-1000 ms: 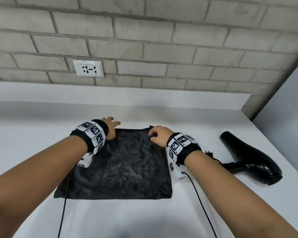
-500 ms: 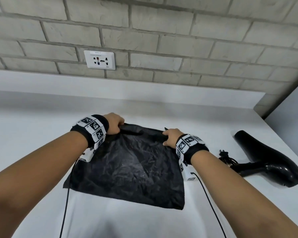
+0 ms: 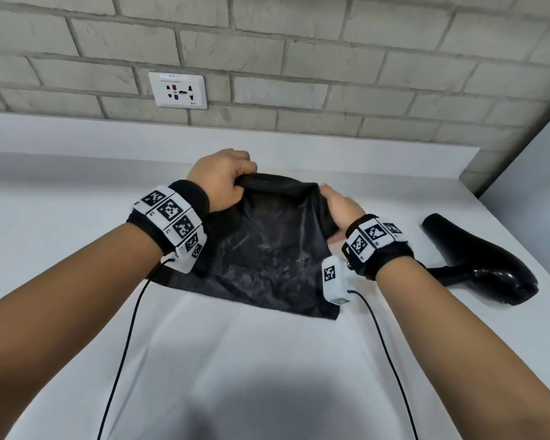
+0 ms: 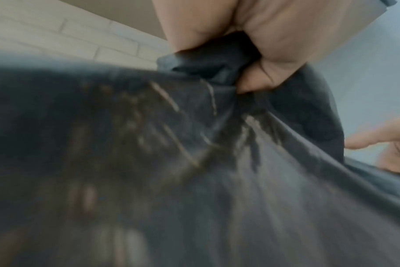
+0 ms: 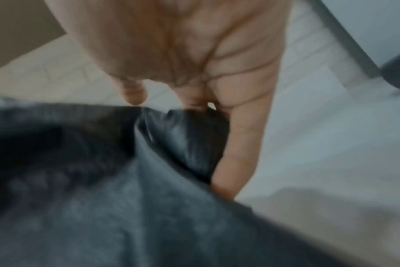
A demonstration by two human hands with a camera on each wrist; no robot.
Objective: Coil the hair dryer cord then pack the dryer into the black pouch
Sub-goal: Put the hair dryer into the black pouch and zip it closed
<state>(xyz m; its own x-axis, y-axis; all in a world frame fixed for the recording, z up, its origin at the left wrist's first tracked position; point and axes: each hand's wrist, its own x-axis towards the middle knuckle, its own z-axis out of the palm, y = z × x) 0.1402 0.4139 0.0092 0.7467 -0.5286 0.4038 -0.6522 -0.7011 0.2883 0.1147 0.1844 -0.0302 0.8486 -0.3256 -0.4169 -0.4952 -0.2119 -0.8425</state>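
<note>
The crinkled black pouch (image 3: 267,249) lies mid-counter with its far edge lifted and its mouth gaping. My left hand (image 3: 223,182) grips the bunched left corner of that edge; the fist around the fabric shows in the left wrist view (image 4: 258,59). My right hand (image 3: 337,208) holds the right corner, with its fingers (image 5: 240,144) against the bunched pouch edge (image 5: 183,137). The black hair dryer (image 3: 477,258) lies on the counter to the right of my right wrist, untouched. Its cord is hidden behind that wrist.
The white counter (image 3: 267,360) runs back to a raised ledge under a grey brick wall with a white socket plate (image 3: 178,90). A grey panel (image 3: 527,173) bounds the right side. Thin black cables trail from both wristbands towards me.
Both hands went from resting on the flat pouch's top corners to gripping them. They raised the edge off the counter and drew closer together, so the mouth gapes.
</note>
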